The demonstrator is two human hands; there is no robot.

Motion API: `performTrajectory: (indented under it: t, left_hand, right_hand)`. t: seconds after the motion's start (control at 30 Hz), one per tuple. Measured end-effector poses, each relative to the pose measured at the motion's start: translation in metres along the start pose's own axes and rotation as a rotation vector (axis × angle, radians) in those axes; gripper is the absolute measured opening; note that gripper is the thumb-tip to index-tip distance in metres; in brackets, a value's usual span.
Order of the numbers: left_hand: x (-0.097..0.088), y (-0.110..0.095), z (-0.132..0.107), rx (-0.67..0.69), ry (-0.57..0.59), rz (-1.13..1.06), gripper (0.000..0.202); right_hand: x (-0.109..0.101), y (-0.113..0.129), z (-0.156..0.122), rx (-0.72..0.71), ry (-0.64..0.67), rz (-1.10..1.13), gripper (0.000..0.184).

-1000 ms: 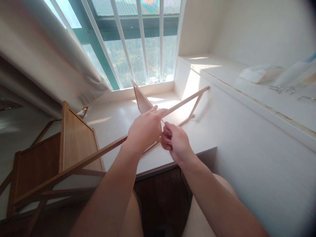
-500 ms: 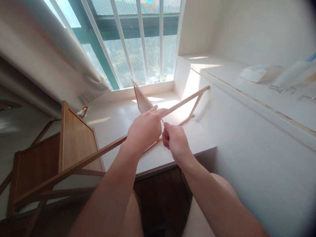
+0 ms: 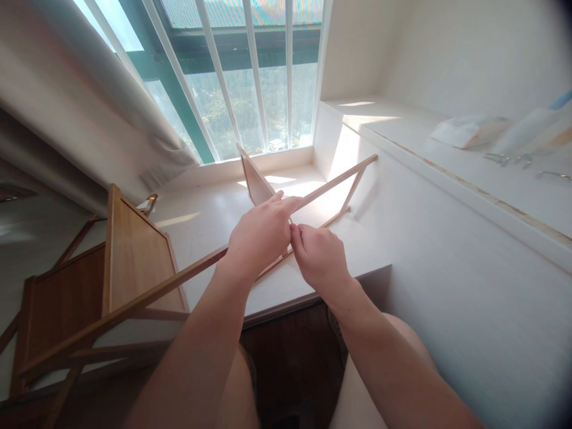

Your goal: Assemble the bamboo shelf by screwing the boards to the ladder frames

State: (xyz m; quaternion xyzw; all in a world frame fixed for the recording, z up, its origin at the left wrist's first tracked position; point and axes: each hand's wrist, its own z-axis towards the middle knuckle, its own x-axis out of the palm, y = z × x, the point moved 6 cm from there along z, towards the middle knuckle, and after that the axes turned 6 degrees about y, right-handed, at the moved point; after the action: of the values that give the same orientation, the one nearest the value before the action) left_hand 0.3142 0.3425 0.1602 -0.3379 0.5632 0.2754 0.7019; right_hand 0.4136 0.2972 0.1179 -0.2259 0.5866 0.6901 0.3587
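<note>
A wooden shelf frame [image 3: 174,277] with flat panels leans across the window sill, its long rail running diagonally to the right. My left hand [image 3: 263,229] lies over that rail and is closed around it near the middle, the thumb side up. Just right of it, my right hand [image 3: 319,253] is closed in a fist on a thin metal rod [image 3: 290,221], which shows only as a short bit at the rail. The rod's far end and the spot it meets are hidden behind my left hand.
Beyond stands a barred window [image 3: 250,89], with a grey curtain [image 3: 89,101] at left. On the right ledge [image 3: 384,119] lie plastic bags [image 3: 469,130] and several small metal pieces [image 3: 498,159]. The white sill [image 3: 201,208] ends near my knees.
My right fist has turned over, so its back now faces up and less of the rod shows. The left hand keeps its hold on the rail. The view has shifted slightly.
</note>
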Motion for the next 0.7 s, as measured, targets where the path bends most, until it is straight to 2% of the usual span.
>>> performTrajectory:
  t: [0.07,0.13,0.23,0.4,0.47,0.57,0.7]
  left_hand:
    - [0.0,0.0,0.0,0.011,-0.001,0.001,0.054]
    - [0.001,0.0,0.0,0.012,-0.001,0.001,0.053]
    - [0.001,0.001,0.0,0.005,-0.002,-0.008,0.052]
    - [0.001,0.002,0.0,-0.016,0.007,-0.021,0.053]
    - [0.001,0.001,0.0,-0.026,0.016,-0.026,0.053]
    - [0.001,0.0,0.0,-0.029,0.026,-0.03,0.054]
    - [0.001,-0.001,0.0,-0.012,0.013,-0.024,0.054]
  right_hand:
    - [0.002,-0.002,0.001,0.0,0.004,0.083,0.044]
    - [0.007,-0.006,0.003,0.01,0.021,0.259,0.049]
    - [0.02,-0.012,0.003,0.084,0.057,0.609,0.053]
    - [0.042,-0.013,-0.003,0.25,0.06,1.197,0.046]
    - [0.042,-0.011,-0.005,0.248,0.007,1.217,0.046]
    - [0.037,-0.012,-0.008,0.212,-0.06,1.019,0.05]
    - [0.03,-0.013,-0.007,0.15,-0.053,0.793,0.055]
